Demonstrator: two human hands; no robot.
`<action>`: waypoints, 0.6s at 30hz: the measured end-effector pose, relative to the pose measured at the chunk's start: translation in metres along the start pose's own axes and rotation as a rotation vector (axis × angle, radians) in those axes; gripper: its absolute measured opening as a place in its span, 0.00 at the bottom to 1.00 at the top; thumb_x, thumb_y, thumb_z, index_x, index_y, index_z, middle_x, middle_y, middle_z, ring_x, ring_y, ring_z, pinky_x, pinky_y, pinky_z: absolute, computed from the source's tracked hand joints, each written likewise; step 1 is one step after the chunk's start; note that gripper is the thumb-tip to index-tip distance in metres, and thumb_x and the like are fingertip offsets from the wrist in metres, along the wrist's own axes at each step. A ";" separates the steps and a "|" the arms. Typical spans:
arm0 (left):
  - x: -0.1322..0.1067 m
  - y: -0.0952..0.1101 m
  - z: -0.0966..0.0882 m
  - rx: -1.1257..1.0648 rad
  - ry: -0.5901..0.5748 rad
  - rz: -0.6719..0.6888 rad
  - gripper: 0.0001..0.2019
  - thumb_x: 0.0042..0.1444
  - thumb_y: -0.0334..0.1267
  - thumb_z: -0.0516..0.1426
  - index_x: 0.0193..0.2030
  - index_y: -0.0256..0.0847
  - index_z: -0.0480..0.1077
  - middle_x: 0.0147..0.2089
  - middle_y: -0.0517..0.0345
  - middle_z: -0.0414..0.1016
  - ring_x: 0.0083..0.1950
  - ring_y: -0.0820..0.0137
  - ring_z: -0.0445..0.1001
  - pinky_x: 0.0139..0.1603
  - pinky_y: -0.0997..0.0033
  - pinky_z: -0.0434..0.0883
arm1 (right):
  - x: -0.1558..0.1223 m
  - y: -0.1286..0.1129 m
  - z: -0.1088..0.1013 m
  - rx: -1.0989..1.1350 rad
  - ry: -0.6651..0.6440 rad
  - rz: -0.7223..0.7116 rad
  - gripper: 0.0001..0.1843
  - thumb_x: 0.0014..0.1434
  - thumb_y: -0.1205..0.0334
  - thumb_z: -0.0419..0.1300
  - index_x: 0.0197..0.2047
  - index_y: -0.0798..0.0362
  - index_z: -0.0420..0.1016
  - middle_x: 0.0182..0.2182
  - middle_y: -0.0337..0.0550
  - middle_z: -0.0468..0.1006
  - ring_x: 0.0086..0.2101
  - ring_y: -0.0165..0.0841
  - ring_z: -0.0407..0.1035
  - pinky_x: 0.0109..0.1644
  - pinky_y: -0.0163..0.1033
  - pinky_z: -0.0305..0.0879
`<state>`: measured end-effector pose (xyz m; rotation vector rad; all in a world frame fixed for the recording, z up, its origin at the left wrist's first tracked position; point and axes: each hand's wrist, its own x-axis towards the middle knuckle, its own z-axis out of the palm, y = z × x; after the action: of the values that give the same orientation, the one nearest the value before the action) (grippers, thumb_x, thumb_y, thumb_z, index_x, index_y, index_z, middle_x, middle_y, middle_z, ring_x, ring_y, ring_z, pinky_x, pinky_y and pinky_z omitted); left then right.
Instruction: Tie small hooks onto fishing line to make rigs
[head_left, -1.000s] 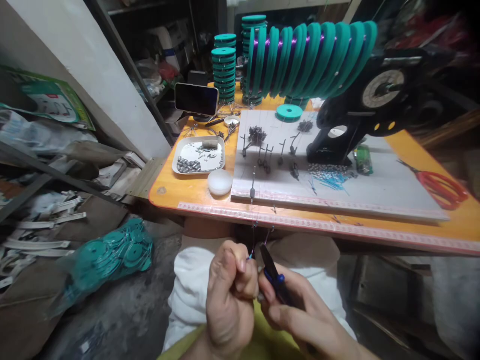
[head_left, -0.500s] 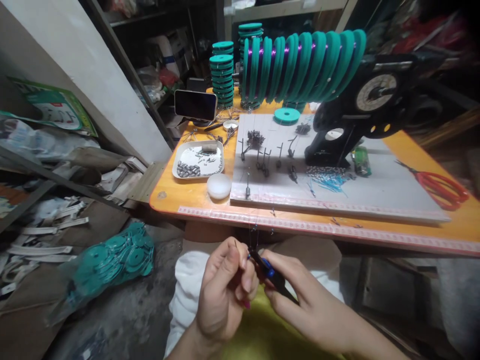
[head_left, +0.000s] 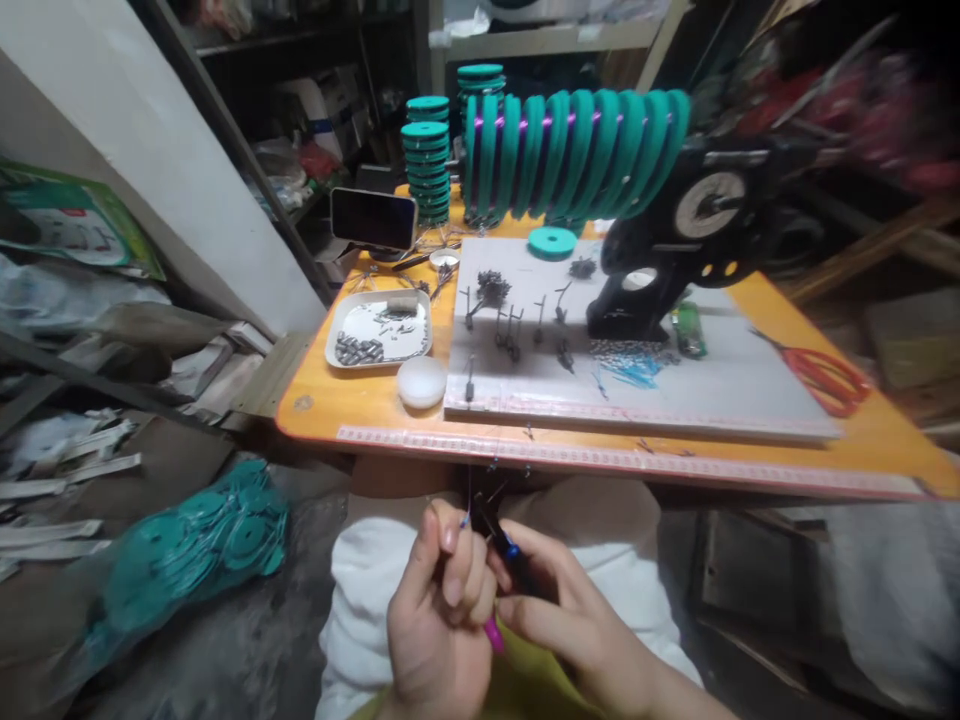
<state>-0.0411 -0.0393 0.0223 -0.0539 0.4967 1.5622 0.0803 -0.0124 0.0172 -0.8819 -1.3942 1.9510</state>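
My left hand [head_left: 442, 600] is closed in front of my lap, with thumb and forefinger pinched on a thin line [head_left: 470, 492]. A small blue piece sits on that line at the fingertips. Below the curled fingers pokes the magenta end [head_left: 493, 634] of something whose rest is hidden in the palm. Close beside it, my right hand [head_left: 562, 610] is wrapped round dark pliers [head_left: 501, 545] with a blue part near the joint. Their jaws point up and look parted, next to the left fingertips. Blue-tipped swivel-like pieces [head_left: 529, 432] hang at the table's front edge.
A measuring tape strip [head_left: 600, 458] runs along the orange table's edge. On the grey board [head_left: 720, 400] are weighted rigs, blue-lined pieces [head_left: 634, 368] and red scissors [head_left: 825, 380]. Green spools [head_left: 577, 150] sit on a black winder. Left are a white tray [head_left: 335, 350], tub [head_left: 421, 384] and phone [head_left: 373, 218].
The pliers have drawn back slightly from the left fingertips and their jaws show more clearly. Both hands sit a little lower and further left in view, and the camera has shifted.
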 end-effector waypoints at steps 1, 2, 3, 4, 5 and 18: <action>-0.001 0.000 -0.001 0.025 -0.014 -0.009 0.14 0.55 0.42 0.66 0.26 0.40 0.68 0.17 0.72 0.39 0.18 0.80 0.35 0.18 0.80 0.47 | -0.001 -0.004 -0.001 -0.093 -0.014 -0.031 0.03 0.53 0.65 0.58 0.32 0.51 0.66 0.27 0.36 0.64 0.30 0.31 0.62 0.35 0.36 0.63; -0.001 0.000 -0.002 0.057 -0.031 -0.015 0.14 0.57 0.43 0.65 0.26 0.41 0.68 0.17 0.72 0.40 0.18 0.79 0.36 0.18 0.80 0.48 | -0.004 -0.010 -0.004 -0.226 -0.015 -0.073 0.02 0.54 0.66 0.57 0.32 0.50 0.66 0.26 0.36 0.65 0.29 0.31 0.63 0.34 0.36 0.63; -0.002 0.000 -0.002 0.092 -0.047 -0.015 0.14 0.57 0.43 0.64 0.26 0.41 0.68 0.17 0.71 0.42 0.19 0.78 0.37 0.19 0.79 0.49 | -0.006 -0.017 -0.009 -0.379 0.013 -0.131 0.03 0.55 0.66 0.57 0.34 0.49 0.67 0.27 0.36 0.68 0.29 0.32 0.64 0.34 0.36 0.64; -0.002 0.001 -0.001 0.127 -0.059 -0.007 0.15 0.58 0.44 0.64 0.26 0.41 0.67 0.17 0.70 0.44 0.19 0.78 0.38 0.19 0.79 0.50 | -0.009 -0.025 -0.019 -0.536 0.080 -0.212 0.05 0.56 0.67 0.57 0.37 0.49 0.67 0.29 0.37 0.70 0.30 0.33 0.66 0.34 0.36 0.65; -0.003 0.001 -0.001 0.157 -0.069 0.005 0.15 0.58 0.44 0.64 0.26 0.41 0.67 0.18 0.69 0.47 0.19 0.77 0.38 0.19 0.79 0.50 | -0.013 -0.034 -0.032 -0.686 0.193 -0.302 0.09 0.57 0.67 0.58 0.41 0.48 0.68 0.32 0.39 0.73 0.32 0.34 0.68 0.36 0.37 0.67; 0.000 -0.004 0.010 0.427 -0.031 0.060 0.19 0.53 0.48 0.66 0.24 0.38 0.66 0.16 0.67 0.57 0.18 0.81 0.48 0.20 0.81 0.51 | -0.011 -0.067 -0.171 -1.433 0.961 -0.566 0.26 0.62 0.60 0.58 0.62 0.60 0.66 0.56 0.66 0.69 0.62 0.59 0.53 0.65 0.68 0.46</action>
<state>-0.0342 -0.0363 0.0301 0.3135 0.8034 1.4837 0.2263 0.0960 0.0429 -1.4362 -1.8907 -0.2152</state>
